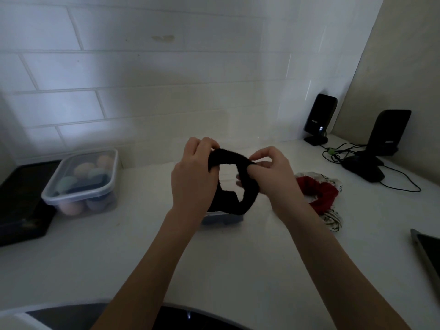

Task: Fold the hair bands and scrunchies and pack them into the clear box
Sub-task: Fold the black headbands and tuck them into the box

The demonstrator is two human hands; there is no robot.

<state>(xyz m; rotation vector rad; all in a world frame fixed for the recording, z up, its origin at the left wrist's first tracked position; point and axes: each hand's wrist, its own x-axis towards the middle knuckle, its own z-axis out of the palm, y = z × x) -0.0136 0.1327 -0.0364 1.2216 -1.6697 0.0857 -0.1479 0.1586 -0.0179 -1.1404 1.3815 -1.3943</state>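
A black fuzzy hair band (pixel 247 198) hangs as an open loop above the white counter, held between both hands. My left hand (pixel 192 177) grips its upper left end, and my right hand (pixel 271 172) pinches its upper right side. Below the loop, mostly hidden by the band and my wrists, sits the clear box (pixel 222 217). To the right on the counter lies a heap of scrunchies: a red scrunchie (pixel 322 194) over striped white scrunchies (pixel 332 221).
A lidded clear tub of pastel sponges (pixel 82 181) stands at the left beside a black tray (pixel 21 206). Two black speakers (pixel 319 119) with cables and a mouse (pixel 364 169) occupy the back right. A dark tablet edge (pixel 428 256) is at the right.
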